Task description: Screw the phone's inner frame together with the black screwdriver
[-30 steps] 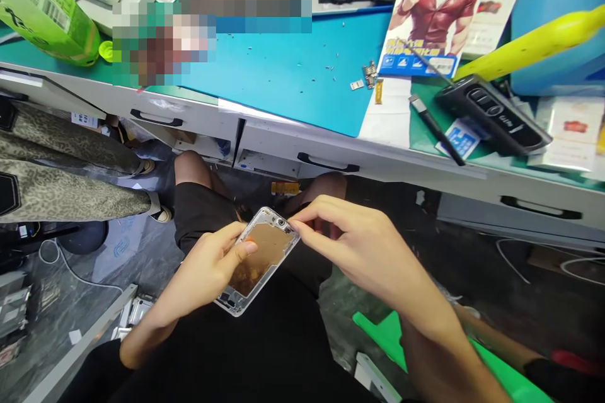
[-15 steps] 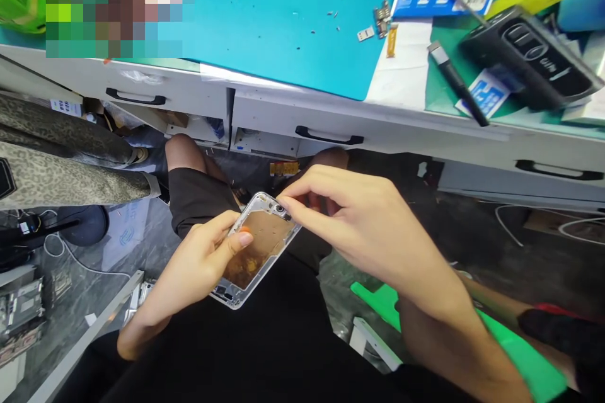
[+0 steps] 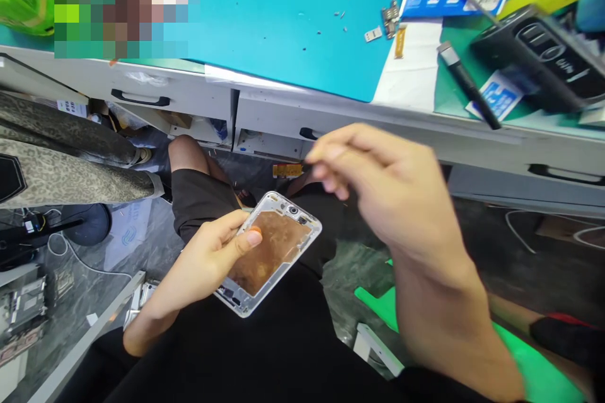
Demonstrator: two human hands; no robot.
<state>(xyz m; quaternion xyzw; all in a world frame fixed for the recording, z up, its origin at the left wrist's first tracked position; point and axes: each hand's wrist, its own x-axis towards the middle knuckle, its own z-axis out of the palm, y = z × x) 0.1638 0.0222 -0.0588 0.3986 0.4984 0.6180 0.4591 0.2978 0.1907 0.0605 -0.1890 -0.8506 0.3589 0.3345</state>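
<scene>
A silver phone frame [image 3: 271, 252] with a copper-coloured inner plate is tilted above the lap, a round camera ring near its upper edge. My left hand [image 3: 208, 255] grips its left side, thumb across the plate. Up and to the right of the frame, apart from it, is my right hand [image 3: 378, 176], thumb and index finger pinched together. A small dark bit seems to show at those fingertips, too blurred to name.
Small screws, a SIM tray [image 3: 373, 34] and metal parts [image 3: 390, 19] lie on the blue mat [image 3: 283, 31]. A black device [image 3: 539, 56] stands at right. White drawers [image 3: 269, 116] run below the desk edge. Another person's patterned trousers [image 3: 80, 170] are at left.
My right hand has lifted off the phone frame, up and to the right, fingers still pinched. My left hand keeps its hold; the view has shifted slightly.
</scene>
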